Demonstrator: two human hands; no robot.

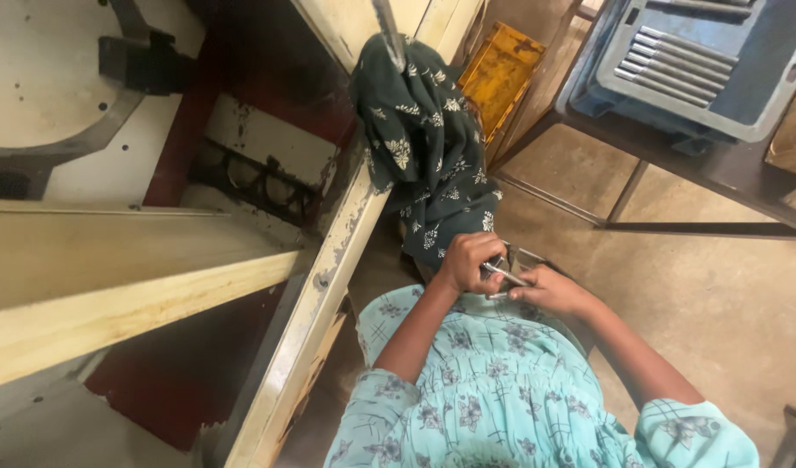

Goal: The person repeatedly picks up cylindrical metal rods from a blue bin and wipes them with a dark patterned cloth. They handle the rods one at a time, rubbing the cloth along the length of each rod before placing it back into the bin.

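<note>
Machine frame [329, 260], cream paint, chipped, runs diagonally from top centre down to the bottom edge; red panels show behind it. A pale wooden beam [112, 295] crosses from the left edge to meet the frame. Concrete floor [718, 303] on the right side.

Upper right: dark metal table [727, 169], thin legs. On it a grey-blue plastic tray [744, 87] with a row of metal rods [675, 61] at its left end. Yellow crate [499, 74] sits on the floor between frame and table leg.

Dark green floral cloth [428, 147] hangs off the frame's upper rail, draped down to just above the hands.

Person wears a light teal floral top [502, 399], both hands held in front of the body, right of the frame's lower stretch.

Left hand [467, 260]: curled shut around one end of a thin metal rod [504, 274]. Right hand [550, 290]: fingers closed, pinching the other end. Rod spans the small gap between the hands, slightly tilted. A second metal piece under it, too hidden to identify.
</note>
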